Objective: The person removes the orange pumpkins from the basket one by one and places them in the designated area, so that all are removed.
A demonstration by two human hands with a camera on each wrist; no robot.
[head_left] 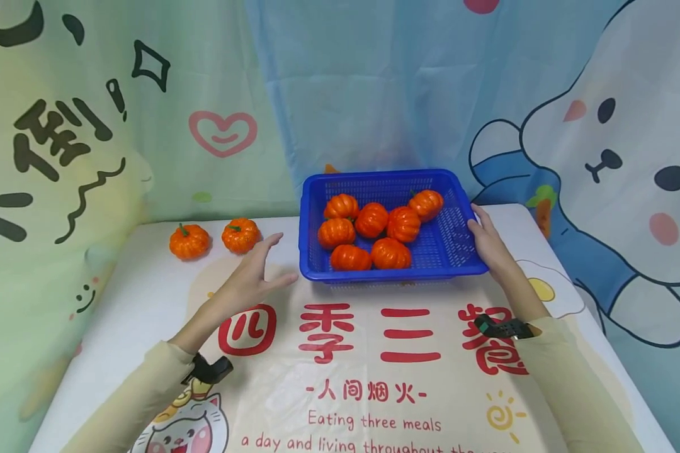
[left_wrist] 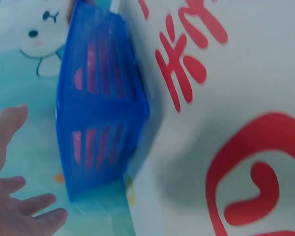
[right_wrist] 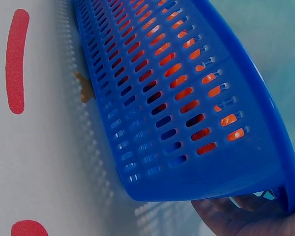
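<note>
A blue plastic basket [head_left: 351, 277] with slotted walls holds several small orange pumpkins [head_left: 391, 253] near the table's back edge. My right hand [head_left: 489, 242] grips the basket's right end; in the right wrist view, the fingers [right_wrist: 226, 211] are under the rim. Just left of the basket, my left hand [head_left: 252, 277] is spread with thumb and fingers apart, holding nothing. The left wrist view shows a gap between that hand [left_wrist: 14, 196] and the basket wall [left_wrist: 101, 108]. Whether the basket's bottom touches the table is unclear.
Two more orange pumpkins with green stems, one farther left [head_left: 189, 242] and one beside the left hand [head_left: 240, 236], lie on the table at the back left. A printed cloth [head_left: 368, 340] covers the table. A patterned curtain [head_left: 362, 82] hangs right behind it.
</note>
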